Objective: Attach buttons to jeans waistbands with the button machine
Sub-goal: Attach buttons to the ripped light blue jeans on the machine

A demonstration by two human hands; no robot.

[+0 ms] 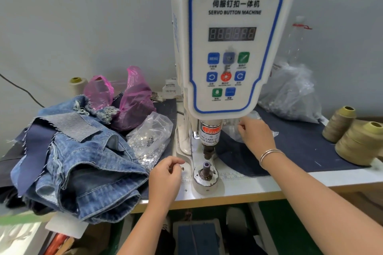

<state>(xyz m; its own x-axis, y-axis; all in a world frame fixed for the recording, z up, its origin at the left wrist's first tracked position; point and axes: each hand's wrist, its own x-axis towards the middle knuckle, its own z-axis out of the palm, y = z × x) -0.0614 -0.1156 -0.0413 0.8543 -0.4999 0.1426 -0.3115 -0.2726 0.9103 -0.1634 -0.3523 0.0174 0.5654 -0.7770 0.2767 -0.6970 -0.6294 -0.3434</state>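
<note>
The white servo button machine point(230, 47) stands at the table's middle, its lower die post point(206, 168) bare under the punch head. A heap of blue jeans point(78, 161) lies at the left. A clear bag of silver button parts point(150, 137) sits between the jeans and the machine. My left hand point(165, 178) hovers just left of the die base, fingers curled with thumb and forefinger pinched; whatever it pinches is too small to make out. My right hand point(256, 133) reaches into a clear plastic bag point(232, 130) right of the punch head, fingers curled at its opening.
Pink plastic bags point(132, 99) and a thread cone point(76, 86) stand behind the jeans. A large clear bag point(290, 95) and a bottle sit at the back right. Two olive thread cones point(352, 136) stand at the right edge. A foot pedal point(196, 236) lies under the table.
</note>
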